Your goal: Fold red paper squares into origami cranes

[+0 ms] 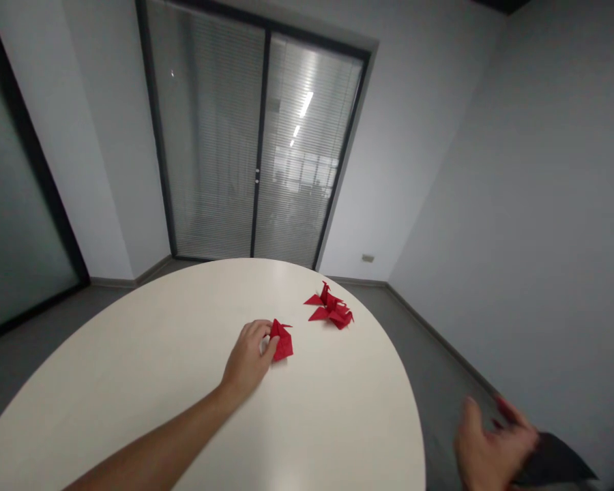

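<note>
My left hand [252,351] reaches over the table with its thumb and fingers pinched on a red folded-paper crane [282,343]. The crane is low, at or just above the tabletop; I cannot tell whether it touches. Beyond it and to the right, a cluster of red paper cranes [332,310] sits close together, wings and pointed tips overlapping. At the lower right, past the table's edge, my right hand [491,447] is in the air, smeared by motion. Its thumb and fingers stand apart, and no object shows clearly between them. Something dark surrounds that wrist.
The round cream table [158,354] has a curved edge on the right, with grey floor [440,382] below. Behind it stand a glass partition with blinds [215,150] and pale walls [542,184]. A small socket plate [368,258] sits low on the back wall.
</note>
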The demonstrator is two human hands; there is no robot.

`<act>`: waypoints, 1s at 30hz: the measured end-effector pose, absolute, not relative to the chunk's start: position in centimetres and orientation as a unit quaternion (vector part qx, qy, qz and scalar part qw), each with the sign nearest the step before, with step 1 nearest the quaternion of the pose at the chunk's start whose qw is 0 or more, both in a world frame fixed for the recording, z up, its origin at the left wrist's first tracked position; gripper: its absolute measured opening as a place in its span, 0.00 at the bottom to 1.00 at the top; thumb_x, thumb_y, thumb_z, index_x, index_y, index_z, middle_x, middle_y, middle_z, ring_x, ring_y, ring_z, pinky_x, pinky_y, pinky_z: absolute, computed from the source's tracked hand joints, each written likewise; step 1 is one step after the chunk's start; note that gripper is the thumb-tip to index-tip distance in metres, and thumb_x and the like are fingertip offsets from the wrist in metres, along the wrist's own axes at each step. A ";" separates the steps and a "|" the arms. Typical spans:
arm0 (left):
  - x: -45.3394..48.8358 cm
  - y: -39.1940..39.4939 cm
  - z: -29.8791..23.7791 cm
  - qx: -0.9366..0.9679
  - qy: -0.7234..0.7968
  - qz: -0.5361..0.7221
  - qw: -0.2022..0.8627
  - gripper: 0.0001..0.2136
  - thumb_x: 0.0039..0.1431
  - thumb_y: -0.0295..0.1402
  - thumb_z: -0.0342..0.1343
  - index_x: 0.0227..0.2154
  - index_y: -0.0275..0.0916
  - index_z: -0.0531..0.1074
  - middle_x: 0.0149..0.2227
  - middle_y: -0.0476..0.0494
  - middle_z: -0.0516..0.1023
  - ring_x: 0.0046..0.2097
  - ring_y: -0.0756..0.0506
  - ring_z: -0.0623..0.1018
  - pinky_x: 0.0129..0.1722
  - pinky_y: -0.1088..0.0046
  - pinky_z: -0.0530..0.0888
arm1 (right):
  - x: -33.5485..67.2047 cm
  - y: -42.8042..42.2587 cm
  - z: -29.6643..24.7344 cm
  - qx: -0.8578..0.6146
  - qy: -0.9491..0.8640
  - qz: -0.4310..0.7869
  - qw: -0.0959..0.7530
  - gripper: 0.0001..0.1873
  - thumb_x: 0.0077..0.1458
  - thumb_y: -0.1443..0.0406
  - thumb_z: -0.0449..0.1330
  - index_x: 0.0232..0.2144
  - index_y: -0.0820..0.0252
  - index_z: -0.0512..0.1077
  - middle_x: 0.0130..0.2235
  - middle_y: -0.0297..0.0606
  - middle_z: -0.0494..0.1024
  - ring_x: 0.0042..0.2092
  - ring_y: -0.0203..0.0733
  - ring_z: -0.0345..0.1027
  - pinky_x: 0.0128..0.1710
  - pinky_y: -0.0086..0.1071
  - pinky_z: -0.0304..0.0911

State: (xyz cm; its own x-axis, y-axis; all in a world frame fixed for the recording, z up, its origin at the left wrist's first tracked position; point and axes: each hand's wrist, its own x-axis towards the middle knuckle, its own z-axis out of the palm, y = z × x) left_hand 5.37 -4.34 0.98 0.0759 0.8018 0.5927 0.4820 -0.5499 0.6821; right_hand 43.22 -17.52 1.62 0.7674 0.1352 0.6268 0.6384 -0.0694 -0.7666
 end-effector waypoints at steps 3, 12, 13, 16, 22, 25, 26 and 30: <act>5.1 -4.5 1.1 0.724 0.449 0.497 0.164 0.08 0.65 0.35 0.51 0.40 0.41 0.74 0.43 0.41 0.77 0.49 0.39 0.74 0.51 0.59 0.70 | 35.6 -15.0 4.4 -0.625 -0.531 -0.111 0.560 0.19 0.60 0.49 0.54 0.44 0.53 0.73 0.49 0.49 0.75 0.57 0.61 0.63 0.58 0.60 0.58; 3.8 -4.1 1.3 0.630 0.472 0.540 0.297 0.11 0.66 0.43 0.48 0.39 0.42 0.68 0.34 0.45 0.78 0.35 0.42 0.78 0.35 0.68 0.71 | 18.9 -8.1 6.4 -0.520 -0.752 0.176 0.365 0.32 0.54 0.62 0.66 0.60 0.57 0.66 0.58 0.47 0.73 0.64 0.58 0.58 0.62 0.53 0.54; 3.6 -3.9 1.4 0.613 0.471 0.557 0.303 0.12 0.65 0.44 0.49 0.39 0.42 0.68 0.35 0.45 0.78 0.35 0.42 0.78 0.35 0.68 0.72 | 18.6 -7.0 6.5 -0.522 -0.740 0.194 0.377 0.29 0.55 0.62 0.65 0.58 0.57 0.68 0.53 0.46 0.77 0.58 0.55 0.66 0.58 0.49 0.59; 2.9 -2.9 1.6 0.576 0.479 0.593 0.295 0.12 0.65 0.45 0.49 0.37 0.42 0.66 0.33 0.46 0.77 0.33 0.43 0.77 0.33 0.69 0.72 | 17.9 -3.8 6.5 -0.508 -0.715 0.267 0.400 0.20 0.57 0.61 0.64 0.52 0.59 0.72 0.41 0.41 0.80 0.42 0.46 0.74 0.43 0.38 0.67; 2.7 -2.1 2.1 0.550 0.512 0.617 0.234 0.12 0.65 0.45 0.49 0.38 0.41 0.67 0.34 0.45 0.77 0.35 0.42 0.77 0.35 0.68 0.73 | 16.4 -1.4 3.6 -0.445 -0.642 0.411 0.471 0.17 0.55 0.55 0.65 0.43 0.58 0.72 0.31 0.32 0.75 0.31 0.37 0.67 0.33 0.31 0.62; 3.1 -2.3 2.4 0.549 0.498 0.618 0.260 0.12 0.64 0.44 0.50 0.40 0.41 0.67 0.37 0.43 0.78 0.37 0.41 0.79 0.38 0.66 0.75 | 15.7 -1.7 2.0 -0.337 -0.581 0.533 0.515 0.23 0.49 0.54 0.69 0.43 0.57 0.68 0.34 0.31 0.75 0.31 0.36 0.67 0.32 0.30 0.62; 3.2 -2.4 2.4 0.549 0.495 0.618 0.266 0.12 0.64 0.44 0.50 0.40 0.41 0.67 0.37 0.43 0.79 0.38 0.41 0.79 0.38 0.65 0.76 | 15.6 -1.7 1.6 -0.316 -0.561 0.551 0.530 0.25 0.48 0.54 0.70 0.43 0.56 0.67 0.35 0.31 0.76 0.32 0.36 0.68 0.33 0.30 0.63; 3.5 -2.3 2.3 0.557 0.476 0.618 0.283 0.14 0.63 0.46 0.51 0.41 0.40 0.68 0.38 0.43 0.78 0.38 0.42 0.79 0.39 0.65 0.76 | 15.2 -1.8 1.4 -0.303 -0.518 0.557 0.574 0.28 0.45 0.56 0.72 0.43 0.55 0.63 0.34 0.29 0.77 0.32 0.36 0.69 0.36 0.31 0.63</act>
